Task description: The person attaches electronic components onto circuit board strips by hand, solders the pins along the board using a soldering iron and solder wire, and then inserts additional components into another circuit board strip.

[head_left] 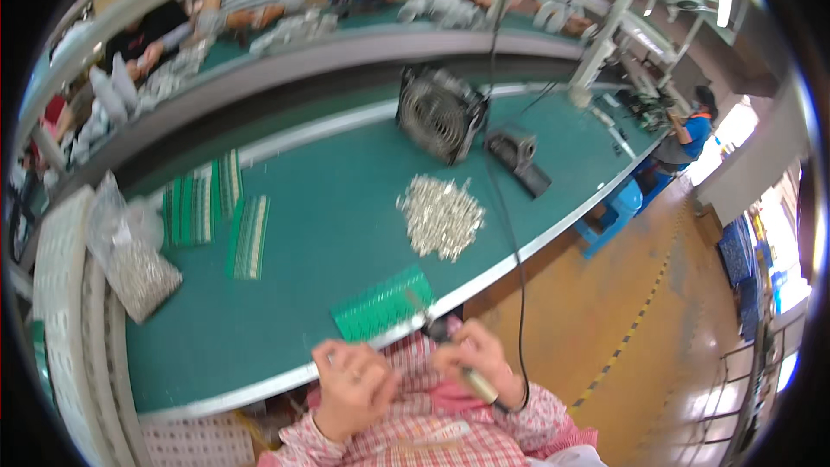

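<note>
My left hand (pixel 350 380) is curled in front of the bench's near edge, below a green circuit board (pixel 379 303); whatever its fingers may hold is hidden. My right hand (pixel 475 359) is closed on a slim corded tool (pixel 480 387) with a pale handle, right of the board, its upper end blurred. Beyond the board lies a pile of small silvery parts (pixel 441 218). More green board strips (pixel 197 203) lie at the left, beside plastic bags of small parts (pixel 143 281).
A black fan (pixel 439 117) and a dark metal holder (pixel 532 175) stand on the green bench (pixel 328 199). The cord hangs across it. A blue stool (pixel 609 216) is at the right edge. Co-workers work along the opposite bench (pixel 363 47); another person (pixel 692 134) sits far right.
</note>
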{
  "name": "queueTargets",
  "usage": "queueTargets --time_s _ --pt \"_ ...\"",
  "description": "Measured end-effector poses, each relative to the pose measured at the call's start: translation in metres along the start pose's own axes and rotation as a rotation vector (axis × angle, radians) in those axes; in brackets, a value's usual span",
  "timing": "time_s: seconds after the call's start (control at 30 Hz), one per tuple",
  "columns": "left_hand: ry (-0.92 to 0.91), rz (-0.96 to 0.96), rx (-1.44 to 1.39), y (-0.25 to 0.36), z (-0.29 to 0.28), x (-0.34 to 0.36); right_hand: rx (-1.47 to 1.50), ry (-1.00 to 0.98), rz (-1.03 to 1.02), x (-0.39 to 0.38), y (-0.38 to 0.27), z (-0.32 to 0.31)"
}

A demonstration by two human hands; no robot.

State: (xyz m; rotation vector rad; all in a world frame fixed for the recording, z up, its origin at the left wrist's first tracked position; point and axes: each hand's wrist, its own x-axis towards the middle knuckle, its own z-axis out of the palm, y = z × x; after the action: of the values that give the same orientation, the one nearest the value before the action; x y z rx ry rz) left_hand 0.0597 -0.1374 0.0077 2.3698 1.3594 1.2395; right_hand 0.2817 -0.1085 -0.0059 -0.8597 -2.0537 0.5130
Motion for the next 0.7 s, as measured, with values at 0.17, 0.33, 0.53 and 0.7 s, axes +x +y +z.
queueTargets --time_s 0.17,0.33,0.53,0.7 --pt "0.165 -0.248 0.04 -0.022 -0.001 0.012 0.024 0.179 0.092 0.033 0.016 -0.027" --pt "0.175 -0.32 0.119 -0.024 0.017 0.018 0.135 0.165 0.135 0.027 0.036 -0.029" --pt "0.06 -0.235 0.158 -0.019 0.027 0.018 0.414 0.112 0.32 0.005 0.049 -0.028" --pt "0.006 -0.208 0.114 -0.022 0.029 0.022 0.559 0.157 0.342 0.008 0.048 -0.021"
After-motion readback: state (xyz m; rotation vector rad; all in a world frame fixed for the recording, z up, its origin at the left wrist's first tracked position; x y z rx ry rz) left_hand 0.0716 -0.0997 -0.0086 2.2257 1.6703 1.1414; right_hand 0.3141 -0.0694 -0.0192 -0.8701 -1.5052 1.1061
